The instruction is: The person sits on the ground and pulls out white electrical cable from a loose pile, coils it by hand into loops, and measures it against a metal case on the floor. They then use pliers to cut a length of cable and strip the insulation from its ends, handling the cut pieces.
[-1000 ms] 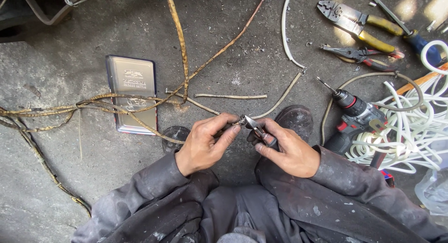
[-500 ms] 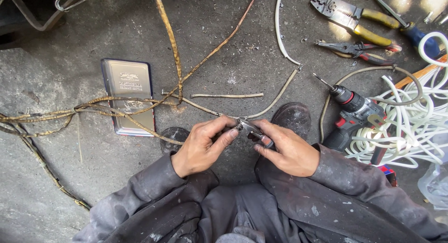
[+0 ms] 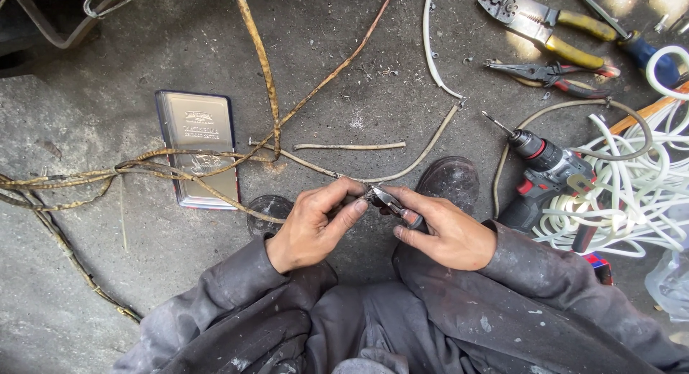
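Between my knees, low over the concrete floor (image 3: 108, 273), my left hand (image 3: 312, 227) pinches the end of a dirty wire (image 3: 416, 159) so it stays taut, while my right hand (image 3: 441, 234) grips small pliers (image 3: 387, 199), jaws biting that end.

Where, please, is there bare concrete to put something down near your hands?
Bare concrete lies above the flat silver metal tin, left of the rusty brown wires, and at the lower left below them. The right is crowded: red-and-black cordless drill, coiled white cable, yellow-handled crimping pliers.
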